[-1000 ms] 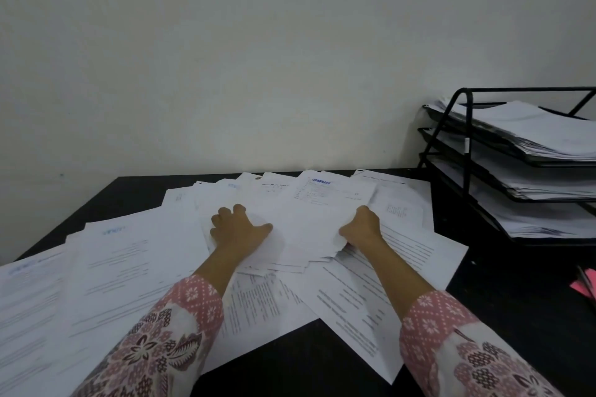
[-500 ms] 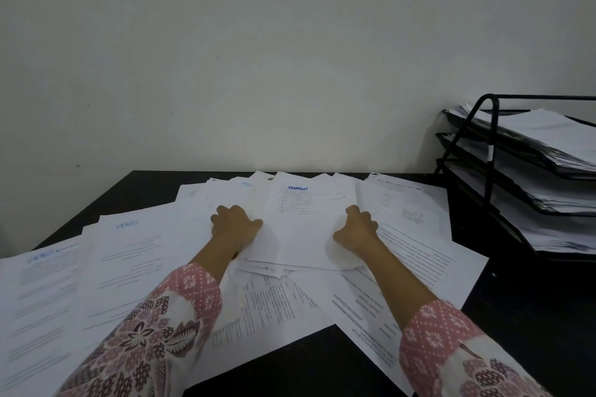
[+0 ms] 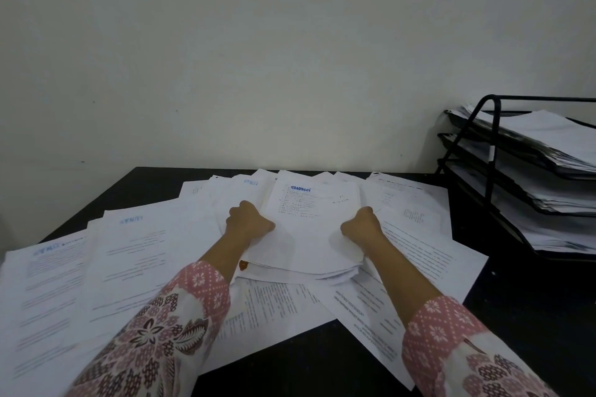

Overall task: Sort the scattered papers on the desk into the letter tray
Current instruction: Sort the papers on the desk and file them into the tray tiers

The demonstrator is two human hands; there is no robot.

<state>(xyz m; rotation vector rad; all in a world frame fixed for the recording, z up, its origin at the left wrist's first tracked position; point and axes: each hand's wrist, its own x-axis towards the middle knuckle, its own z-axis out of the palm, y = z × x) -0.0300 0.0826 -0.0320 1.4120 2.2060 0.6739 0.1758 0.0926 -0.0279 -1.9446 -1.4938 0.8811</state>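
1. The left hand (image 3: 248, 223) gripped the left edge of a stack of papers (image 3: 311, 235) in the middle of the black worktop (image 3: 522, 306), its fingers (image 3: 242, 207) clenched around the sheets.
2. The right hand (image 3: 362, 229) gripped the stack's right edge in the same way, fingers curled round the paper, so the stack sat squeezed between both hands.
3. The stack's top sheet carried a blue "APPROVED" stamp, seen upside down near its far edge, with lines of small print below it.
4. The stack lay on top of the scattered papers (image 3: 135, 261), which fanned out across the worktop to the left, behind and to the right of it; several bore blue stamps too blurred to read.
5. One printed sheet (image 3: 422, 256) lay under the right forearm, and another (image 3: 274, 306) lay between the two forearms, near the worktop's front.
6. The black wire letter tray (image 3: 483, 126) stood on the right side of the worktop, well apart from the hands; each of its three tiers already held a pile of paper.
7. Both arms wore pink patterned sleeves (image 3: 167, 325).
8. A plain pale wall (image 3: 290, 58) rose behind the worktop.
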